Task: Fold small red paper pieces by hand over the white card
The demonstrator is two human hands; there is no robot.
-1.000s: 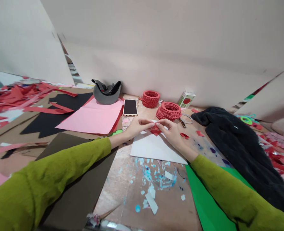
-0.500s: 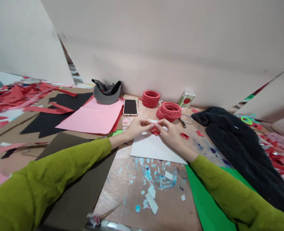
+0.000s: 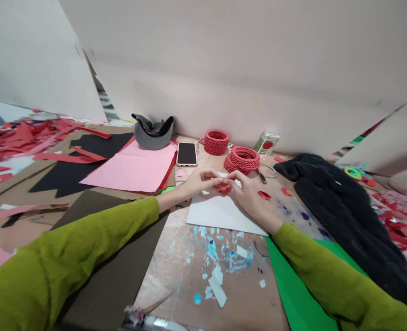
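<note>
pinched a small folded red paper piece (image 3: 223, 188) with left hand (image 3: 200, 182) and right hand (image 3: 245, 187) together, over the far part of the white board (image 3: 220, 214); could not tell whether touching it. looked light, thin and slightly springy, likely easy to crush, so best gripped gently by its outer edges. saw a small printed carton (image 3: 267, 143) beyond the white board, toward its right; could not tell its contents. noticed hollow-centred red rings (image 3: 247, 166) closer to the white board, with middles too shadowed to read.
</note>
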